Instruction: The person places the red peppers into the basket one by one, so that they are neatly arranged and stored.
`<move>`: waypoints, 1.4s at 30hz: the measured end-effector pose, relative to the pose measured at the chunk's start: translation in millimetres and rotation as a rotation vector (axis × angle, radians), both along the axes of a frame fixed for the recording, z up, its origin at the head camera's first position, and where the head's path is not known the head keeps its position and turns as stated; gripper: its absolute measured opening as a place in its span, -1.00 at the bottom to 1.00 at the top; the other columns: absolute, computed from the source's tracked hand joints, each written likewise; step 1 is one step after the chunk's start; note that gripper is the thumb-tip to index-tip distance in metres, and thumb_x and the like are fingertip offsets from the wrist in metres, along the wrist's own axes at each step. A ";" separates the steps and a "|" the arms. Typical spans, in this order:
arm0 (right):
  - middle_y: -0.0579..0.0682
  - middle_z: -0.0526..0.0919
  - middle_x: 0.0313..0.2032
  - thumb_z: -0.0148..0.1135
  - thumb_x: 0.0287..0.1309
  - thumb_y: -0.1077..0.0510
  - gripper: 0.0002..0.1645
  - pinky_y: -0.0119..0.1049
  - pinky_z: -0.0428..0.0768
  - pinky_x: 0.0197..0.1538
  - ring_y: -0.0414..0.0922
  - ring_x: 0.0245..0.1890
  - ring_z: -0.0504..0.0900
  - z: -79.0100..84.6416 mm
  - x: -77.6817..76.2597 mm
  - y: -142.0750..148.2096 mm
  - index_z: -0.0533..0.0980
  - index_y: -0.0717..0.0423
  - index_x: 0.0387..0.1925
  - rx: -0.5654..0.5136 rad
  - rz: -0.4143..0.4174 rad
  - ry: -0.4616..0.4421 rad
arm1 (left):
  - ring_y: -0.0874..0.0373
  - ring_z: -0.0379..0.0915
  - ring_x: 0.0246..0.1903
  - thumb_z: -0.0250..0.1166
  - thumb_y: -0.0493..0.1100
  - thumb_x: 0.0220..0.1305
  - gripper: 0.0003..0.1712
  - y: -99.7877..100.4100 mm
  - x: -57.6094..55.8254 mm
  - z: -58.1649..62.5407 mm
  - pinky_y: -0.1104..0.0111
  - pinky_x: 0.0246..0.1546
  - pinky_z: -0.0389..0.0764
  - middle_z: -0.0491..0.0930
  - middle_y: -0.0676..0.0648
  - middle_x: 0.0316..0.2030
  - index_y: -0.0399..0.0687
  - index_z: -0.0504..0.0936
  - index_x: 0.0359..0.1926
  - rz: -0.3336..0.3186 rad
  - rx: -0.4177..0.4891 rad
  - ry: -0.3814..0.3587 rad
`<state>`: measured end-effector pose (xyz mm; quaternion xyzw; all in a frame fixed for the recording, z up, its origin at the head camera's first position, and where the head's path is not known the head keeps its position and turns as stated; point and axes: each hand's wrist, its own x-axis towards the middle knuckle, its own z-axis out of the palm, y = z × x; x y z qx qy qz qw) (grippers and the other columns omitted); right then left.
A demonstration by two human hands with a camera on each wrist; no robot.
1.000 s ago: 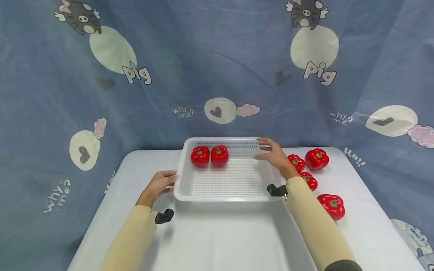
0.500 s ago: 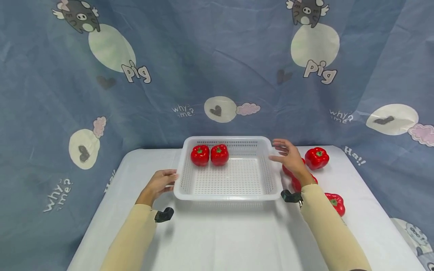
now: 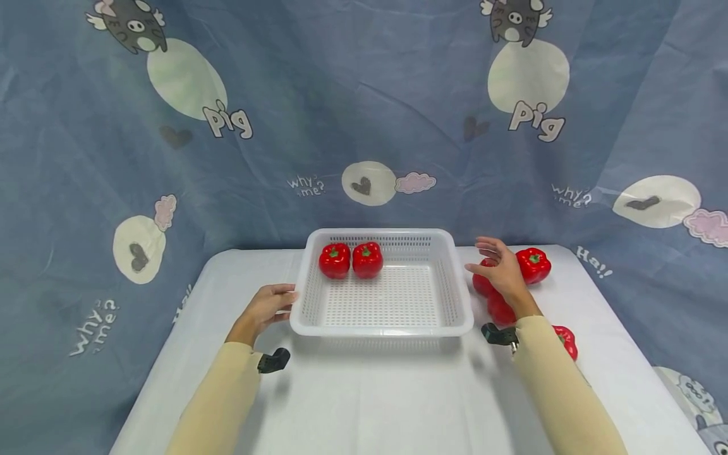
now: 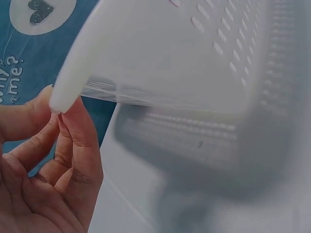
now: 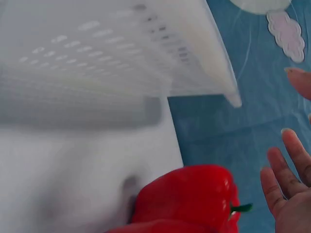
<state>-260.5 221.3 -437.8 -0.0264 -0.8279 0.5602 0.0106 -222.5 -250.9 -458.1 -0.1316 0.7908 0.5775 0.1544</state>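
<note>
- Along the back, 10 to 2 o'clock, I have a blue cloth backdrop [image 3: 296, 126] printed with pigs, hearts and lettering; before it lies a white-covered table [image 3: 352, 404].
- The left hand [image 3: 266, 308] pinches the rim of a white rectangular perforated plastic basket [image 3: 378, 331] at its 9 o'clock; a cream left sleeve [image 3: 218, 398] trails toward 7 o'clock.
- The basket is mid-table on my feed, with two glossy red bell peppers, one [image 3: 334, 261] beside the other [image 3: 367, 260], inside at its 11 o'clock.
- At the basket's 3 o'clock, the right hand [image 3: 505, 272] has its fingers loosely spread, gripping nothing.
- Around that hand I count four more red peppers outside the basket: one at 8 o'clock [image 3: 483, 288], one at 6 [image 3: 499, 311], one between 2 and 3 [image 3: 534, 265], one between 4 and 5 [image 3: 567, 341].
- That hand and its cream right sleeve [image 3: 569, 385] block parts of these from me.
</note>
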 end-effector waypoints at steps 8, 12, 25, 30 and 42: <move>0.14 0.24 0.37 0.44 0.04 0.11 -0.06 0.06 0.32 0.30 0.15 0.37 0.19 -7.8 4.5 9.5 0.17 0.02 0.41 0.001 -0.094 -0.013 | 0.05 0.52 -0.13 0.16 -0.16 0.40 -0.48 -1.2 0.2 0.2 0.31 -0.16 0.62 0.50 -0.25 0.08 -0.28 0.35 0.30 0.008 0.002 -0.007; 0.18 0.19 0.39 0.41 0.07 0.17 -0.11 0.12 0.30 0.30 0.16 0.41 0.08 -10.7 7.5 14.4 0.19 0.06 0.40 0.011 -0.143 -0.015 | 0.07 0.53 -0.14 0.16 -0.16 0.39 -0.47 -0.7 0.8 0.0 0.31 -0.17 0.62 0.51 -0.24 0.07 -0.28 0.35 0.30 0.003 0.008 -0.007; 0.21 0.16 0.39 0.41 0.05 0.19 -0.05 0.10 0.33 0.28 0.21 0.40 0.08 -6.9 6.6 23.5 0.14 0.08 0.42 0.079 -0.164 -0.060 | 0.07 0.54 -0.16 0.17 -0.18 0.39 -0.47 -2.7 2.3 -0.1 0.29 -0.17 0.63 0.52 -0.25 0.06 -0.31 0.36 0.29 0.004 0.006 0.001; 0.29 0.10 0.40 0.40 0.06 0.20 0.00 0.18 0.33 0.25 0.26 0.40 0.05 -9.6 4.5 29.0 0.07 0.13 0.44 0.118 -0.137 -0.107 | 0.05 0.53 -0.13 0.16 -0.17 0.40 -0.48 -3.2 1.6 -0.2 0.26 -0.13 0.62 0.51 -0.26 0.09 -0.28 0.36 0.30 0.006 -0.007 -0.003; 0.33 0.06 0.40 0.43 0.02 0.17 0.11 0.30 0.31 0.21 0.32 0.37 0.05 -20.9 0.6 40.0 -0.02 0.15 0.47 0.184 -0.094 -0.240 | 0.06 0.53 -0.14 0.16 -0.18 0.39 -0.48 0.1 -0.1 -1.6 0.29 -0.14 0.62 0.52 -0.25 0.07 -0.29 0.35 0.30 0.008 0.009 -0.008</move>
